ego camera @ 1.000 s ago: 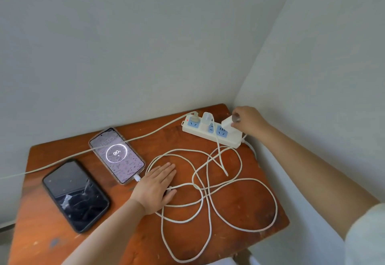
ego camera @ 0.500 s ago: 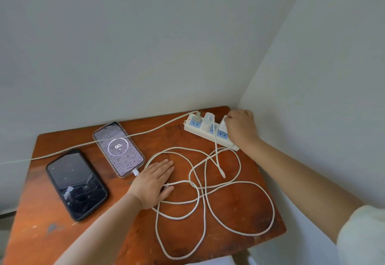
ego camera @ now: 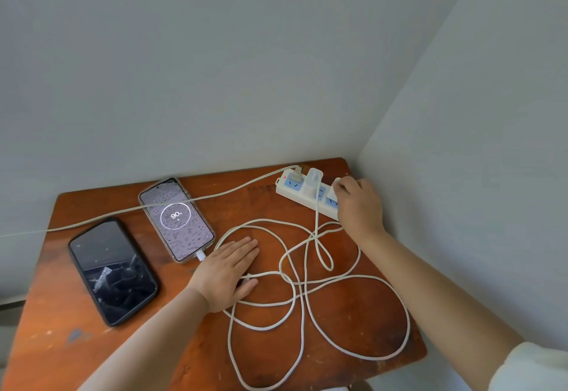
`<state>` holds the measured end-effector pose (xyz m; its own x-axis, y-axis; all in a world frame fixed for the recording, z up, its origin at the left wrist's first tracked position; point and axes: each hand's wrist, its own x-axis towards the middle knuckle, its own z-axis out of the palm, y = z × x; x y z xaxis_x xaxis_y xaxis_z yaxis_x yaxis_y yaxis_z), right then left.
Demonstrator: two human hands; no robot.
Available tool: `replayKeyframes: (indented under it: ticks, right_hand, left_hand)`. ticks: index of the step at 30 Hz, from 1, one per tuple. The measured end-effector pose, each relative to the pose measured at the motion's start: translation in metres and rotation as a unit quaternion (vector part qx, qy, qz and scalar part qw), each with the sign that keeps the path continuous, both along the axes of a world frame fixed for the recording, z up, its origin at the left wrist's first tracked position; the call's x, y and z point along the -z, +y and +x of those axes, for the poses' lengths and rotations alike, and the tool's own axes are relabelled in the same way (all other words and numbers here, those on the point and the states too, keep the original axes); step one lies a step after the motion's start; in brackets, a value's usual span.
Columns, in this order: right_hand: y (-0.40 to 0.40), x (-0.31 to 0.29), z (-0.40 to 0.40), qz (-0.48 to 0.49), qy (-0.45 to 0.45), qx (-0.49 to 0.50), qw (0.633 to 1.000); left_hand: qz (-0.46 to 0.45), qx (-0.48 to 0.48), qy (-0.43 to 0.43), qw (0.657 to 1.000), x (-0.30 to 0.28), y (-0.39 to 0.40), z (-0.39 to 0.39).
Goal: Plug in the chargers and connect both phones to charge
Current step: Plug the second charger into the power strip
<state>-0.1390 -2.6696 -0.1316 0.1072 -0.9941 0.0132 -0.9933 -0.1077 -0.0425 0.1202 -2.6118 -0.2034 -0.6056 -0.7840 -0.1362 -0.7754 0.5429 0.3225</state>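
A white power strip (ego camera: 284, 189) lies at the table's back right corner. One white charger (ego camera: 313, 183) stands plugged into its middle. My right hand (ego camera: 359, 206) presses down on a second white charger (ego camera: 333, 195) at the strip's right end, mostly hiding it. A lit phone (ego camera: 176, 218) shows 90 with a white cable in its bottom port. A dark phone (ego camera: 112, 270) lies left of it with no cable in it. My left hand (ego camera: 227, 270) rests flat, fingers spread, on the tangled white cables (ego camera: 307, 286).
The small brown wooden table (ego camera: 353, 329) sits in a corner between two grey walls. The strip's own white cord (ego camera: 123, 215) runs left across the lit phone and off the table. Cable loops cover the table's right half.
My right hand went from holding the second charger above the strip's right end to pressing it down on the socket. The camera view shifted slightly. My left hand stayed flat on the cables.
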Motion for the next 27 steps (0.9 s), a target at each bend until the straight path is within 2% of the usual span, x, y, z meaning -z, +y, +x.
replayKeyframes:
  ticks: [5,8,12,15,17,24,27]
  right_hand:
    - [-0.003,0.001,0.006,-0.001,0.009,-0.007,1.0]
    - [-0.007,0.0,0.008,-0.002,0.019,-0.016,1.0]
    - [-0.003,0.0,0.011,0.007,0.025,-0.017,1.0]
    - [0.003,0.0,0.013,-0.003,0.018,-0.011,1.0]
    - [0.005,0.0,0.014,-0.009,0.025,-0.009,1.0]
    - [0.006,0.001,0.014,-0.001,0.007,0.024,1.0]
    - [-0.003,0.005,0.014,0.017,0.018,0.001,1.0]
  left_hand:
    - [-0.005,-0.001,0.002,1.0,-0.002,0.0,0.0]
    - [-0.06,0.016,-0.001,0.998,-0.008,0.0,0.0]
    - [-0.044,0.011,-0.007,0.999,-0.011,0.001,0.0]
    - [-0.096,0.038,-0.042,0.994,-0.015,0.001,-0.001]
    - [-0.117,0.033,-0.029,0.992,-0.014,0.001,-0.001]
    - [-0.106,0.022,-0.024,0.994,-0.016,0.002,-0.001]
    - [-0.082,0.023,-0.032,0.996,-0.014,0.002,0.001]
